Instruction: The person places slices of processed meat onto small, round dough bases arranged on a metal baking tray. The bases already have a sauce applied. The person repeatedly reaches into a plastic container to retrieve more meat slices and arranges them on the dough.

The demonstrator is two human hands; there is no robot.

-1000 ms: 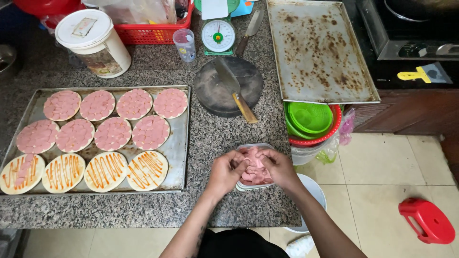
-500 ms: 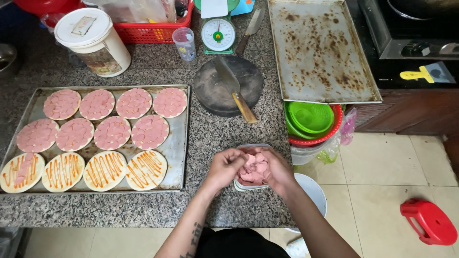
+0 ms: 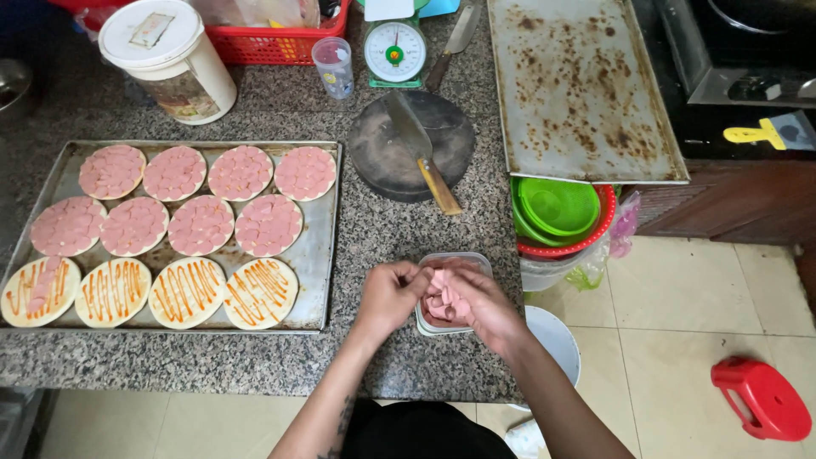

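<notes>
- Head view, hands: I see the left hand (image 3: 393, 293) and the right hand (image 3: 476, 308) brought together over a small clear tub (image 3: 451, 293) at the front edge of the stone counter (image 3: 374, 234).
- Left hand: fingers curled inward, tips pinched near the tub's left rim. They seem to touch a pink meat slice (image 3: 439, 285), but I cannot tell whether it is gripped.
- Right hand: fingers bent and close together over the tub, in contact with the slices inside. I cannot tell how firm the hold is; the palm hides the tips.
- Tub: it sits on the counter just right of the baking tray (image 3: 327, 234), holding pink slices, partly covered by both hands.
- Baking tray: left of the hands, carrying twelve round bases. Eight in the upper two rows are covered with pink slices; the front row of four shows orange sauce stripes, and the far-left one bears a few slices.
- Beyond the hands: a dark round chopping board (image 3: 382, 153) with a cleaver (image 3: 418, 149) lying on it.
- Farther back: a green kitchen scale (image 3: 394, 53), a small plastic cup (image 3: 333, 66), a white bucket (image 3: 168, 59).
- Right side: an empty stained tray (image 3: 582, 85) overhangs stacked green bowls (image 3: 557, 208).
- Floor: a red stool (image 3: 761, 398), well apart.
</notes>
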